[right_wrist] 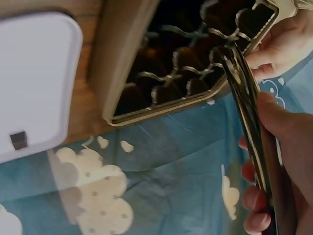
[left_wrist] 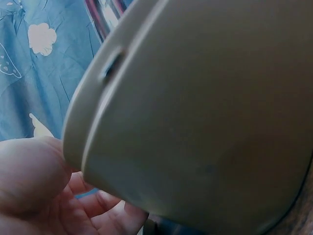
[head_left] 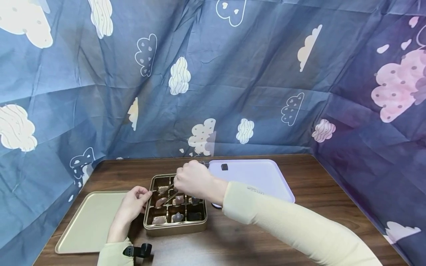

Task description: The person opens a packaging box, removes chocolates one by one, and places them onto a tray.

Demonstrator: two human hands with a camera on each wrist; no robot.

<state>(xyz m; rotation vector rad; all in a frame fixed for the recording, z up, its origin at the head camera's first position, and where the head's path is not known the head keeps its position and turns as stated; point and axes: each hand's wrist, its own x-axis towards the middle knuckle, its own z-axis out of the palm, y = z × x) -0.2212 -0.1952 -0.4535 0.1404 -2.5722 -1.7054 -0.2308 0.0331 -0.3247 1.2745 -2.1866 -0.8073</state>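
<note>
A gold tin with a divided tray of chocolates stands on the table. My left hand holds its left side, thumb by the rim and fingers curled along the wall; the left wrist view shows the tin's side close up. My right hand grips a pair of gold metal tongs from above. Their arms reach down into the tray, tips beside a reddish-brown chocolate in the left column. Other compartments hold a dark star-like chocolate and a dark square chocolate.
A lavender tray lies right of the tin, with a small dark square piece near its far left corner. Left of the tin lies a flat gold lid. A cloud-print curtain closes off the table's back and sides.
</note>
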